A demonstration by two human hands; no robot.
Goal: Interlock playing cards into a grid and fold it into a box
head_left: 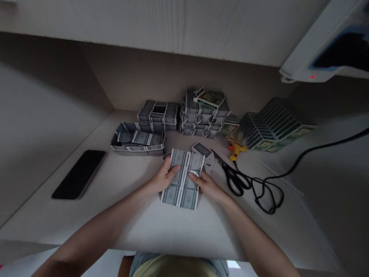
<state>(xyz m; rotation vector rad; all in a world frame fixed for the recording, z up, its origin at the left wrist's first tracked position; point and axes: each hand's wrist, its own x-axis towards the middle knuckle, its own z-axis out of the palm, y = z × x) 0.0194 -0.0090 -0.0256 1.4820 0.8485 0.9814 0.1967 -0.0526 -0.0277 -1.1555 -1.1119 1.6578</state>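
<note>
A flat panel of playing cards (182, 196), laid edge to edge with patterned backs up, is held between my two hands above the desk. My left hand (165, 177) grips its left edge, thumb on top. On the right edge my right hand (206, 182) is closed in the same way, its thumb near a shiny patch on a card. Fingers under the panel are hidden. Just behind it lie several loose cards (201, 149), partly covered. A box built from cards (138, 150), open at the top, stands behind my left hand with card pieces inside.
Card-built blocks (201, 113) stand at the back, with a card pack (210, 99) on top. Rightward are stacked card packs (276, 123), a yellow glue gun (236, 149), black scissors (235, 179) and a looped black cord (268, 211). A phone (79, 175) lies left. A shelf (173, 30) overhangs.
</note>
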